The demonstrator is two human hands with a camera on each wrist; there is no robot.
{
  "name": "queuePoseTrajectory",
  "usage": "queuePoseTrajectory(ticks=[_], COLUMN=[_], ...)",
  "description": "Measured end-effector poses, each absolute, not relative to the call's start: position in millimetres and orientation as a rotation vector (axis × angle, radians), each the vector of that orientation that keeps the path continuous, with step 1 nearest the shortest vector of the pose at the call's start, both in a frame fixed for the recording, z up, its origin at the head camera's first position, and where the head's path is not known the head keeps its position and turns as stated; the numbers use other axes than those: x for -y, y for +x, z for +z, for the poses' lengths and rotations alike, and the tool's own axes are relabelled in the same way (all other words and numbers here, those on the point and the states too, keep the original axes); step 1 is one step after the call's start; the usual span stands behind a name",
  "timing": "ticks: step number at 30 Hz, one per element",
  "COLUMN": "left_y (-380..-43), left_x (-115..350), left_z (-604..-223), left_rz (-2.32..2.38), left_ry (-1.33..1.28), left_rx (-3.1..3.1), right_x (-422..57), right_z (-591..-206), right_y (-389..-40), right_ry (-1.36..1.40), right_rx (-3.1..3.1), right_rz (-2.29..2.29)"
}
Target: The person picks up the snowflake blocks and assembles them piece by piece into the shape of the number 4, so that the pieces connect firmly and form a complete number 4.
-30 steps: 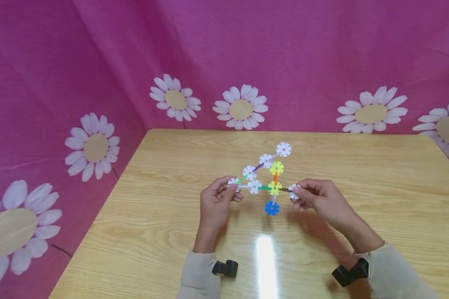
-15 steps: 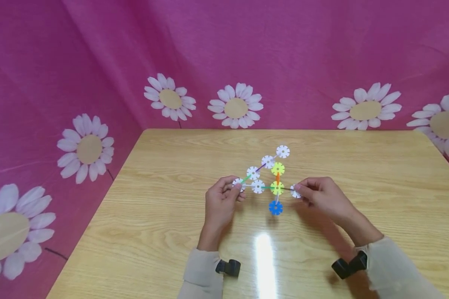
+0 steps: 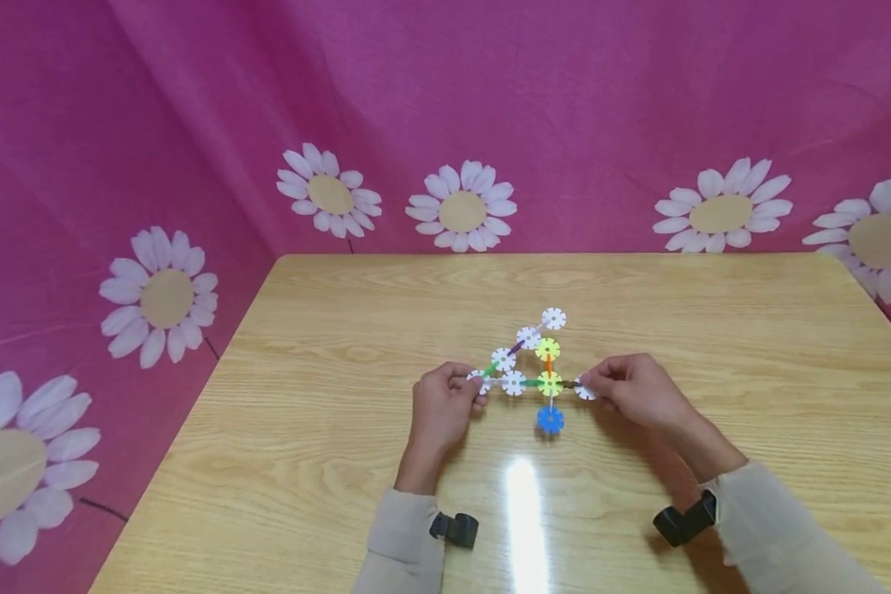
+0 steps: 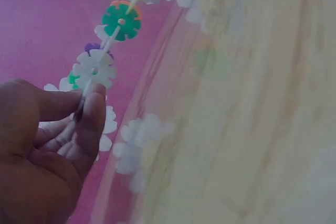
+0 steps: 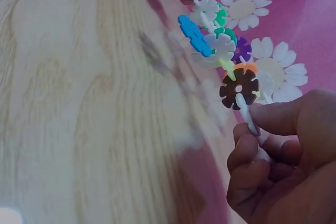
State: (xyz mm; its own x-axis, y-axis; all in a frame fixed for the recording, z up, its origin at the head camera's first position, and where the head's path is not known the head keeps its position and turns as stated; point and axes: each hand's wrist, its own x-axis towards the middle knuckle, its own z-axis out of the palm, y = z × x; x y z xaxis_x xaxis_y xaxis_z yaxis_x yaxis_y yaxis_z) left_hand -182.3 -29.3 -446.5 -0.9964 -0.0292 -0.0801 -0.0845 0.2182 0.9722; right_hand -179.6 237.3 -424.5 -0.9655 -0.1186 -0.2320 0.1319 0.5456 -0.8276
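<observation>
A chain of notched plastic discs, the snowflake building kind, spans between both hands over the table. My left hand pinches the white disc at the left end between thumb and fingers. At the right end, my right hand pinches another white disc. Between them lie a white disc, a yellow disc and, seen on edge, a brown disc. From the yellow disc one branch leads to a blue disc, another to a second yellow disc. A slanting branch ends in a white disc.
The wooden table extends around the hands, with a bright light reflection in front. Pink cloth printed with white daisies rises behind and at the left. Each sleeved wrist wears a black camera strap.
Both hands have lowered the disc chain slightly in the head view, and its slanting branch sits lower. The grips on both end discs stay the same. The head view has shifted a little.
</observation>
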Motion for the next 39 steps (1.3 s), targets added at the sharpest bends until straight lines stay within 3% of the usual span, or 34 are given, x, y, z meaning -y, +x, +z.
queuePoseTrajectory(ticks=[20, 39], left_y=[-185, -185], left_x=[35, 46], left_z=[-441, -443], left_rz=[1.561, 1.447], left_ry=[-0.262, -0.208], left_rx=[-2.462, -2.587], right_x=[-229, -229], right_z=[-439, -441], right_y=[-178, -179], right_ry=[-0.109, -0.109], right_rx=[-2.704, -2.723], right_rz=[-1.159, -1.090])
